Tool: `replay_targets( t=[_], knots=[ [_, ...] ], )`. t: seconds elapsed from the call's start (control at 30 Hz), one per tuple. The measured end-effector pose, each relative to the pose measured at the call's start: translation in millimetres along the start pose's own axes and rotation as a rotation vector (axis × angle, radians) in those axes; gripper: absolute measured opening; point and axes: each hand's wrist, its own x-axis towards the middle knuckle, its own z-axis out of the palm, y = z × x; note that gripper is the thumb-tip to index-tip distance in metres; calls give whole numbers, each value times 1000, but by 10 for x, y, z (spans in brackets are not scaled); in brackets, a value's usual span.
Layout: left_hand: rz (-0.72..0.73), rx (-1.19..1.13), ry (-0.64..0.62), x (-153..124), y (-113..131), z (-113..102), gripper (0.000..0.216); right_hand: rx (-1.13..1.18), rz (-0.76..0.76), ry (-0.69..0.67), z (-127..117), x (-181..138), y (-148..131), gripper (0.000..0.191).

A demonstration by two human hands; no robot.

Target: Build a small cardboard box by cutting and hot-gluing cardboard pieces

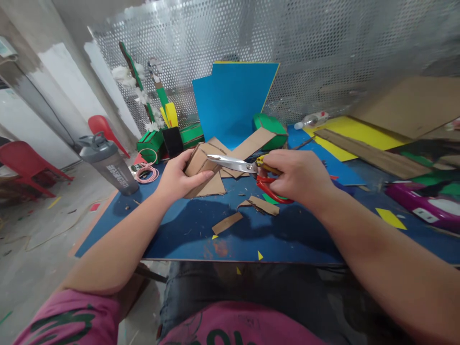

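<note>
My left hand (176,178) grips a small cardboard box (201,160) by its side, over the left half of the blue table (305,239). My right hand (302,175) is wrapped around the handles of the scissors (235,163), whose blades reach across the box's upper edge; I cannot tell if they touch it. Cardboard scraps (227,223) lie nearer me, below the scissors.

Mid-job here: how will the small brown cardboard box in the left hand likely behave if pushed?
The small brown cardboard box is probably light for its size: the bare left hand alone grips it. Its folded edges look fairly stiff, though the flat faces may dent under the silver-bladed, red-handled scissors. Slipping seems unlikely, given its matte surface.
</note>
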Motion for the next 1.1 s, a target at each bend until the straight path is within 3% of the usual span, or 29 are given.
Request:
replay_targets(
  t=[0.17,0.27,0.37,0.5,0.63,0.73,0.87,0.97,1.1],
  knots=[
    [-20,31,19,19,8,-20,73,89,22,37,70,-12,-41,15],
    [-26,42,25,20,-5,-21,73,145,61,86,116,-15,-72,25],
    [-43,25,45,11,-34,4,71,248,193,105,136,-5,-61,37],
    [-96,-111,64,-17,-62,56,67,273,335,-16,164,29,-15,60],
    [-156,-194,50,-43,-53,79,67,215,389,-152,222,56,-4,64],
    [-222,-267,56,-42,-46,87,71,196,427,-255,266,60,-8,55],
    [-334,-443,127,-31,-56,127,83,73,411,-479,306,66,-28,25],
    [-384,-526,189,-30,-62,165,85,-3,376,-631,325,71,-83,18],
    [-396,-527,212,-33,-65,174,78,40,309,-652,362,62,-161,15]
  ],
)
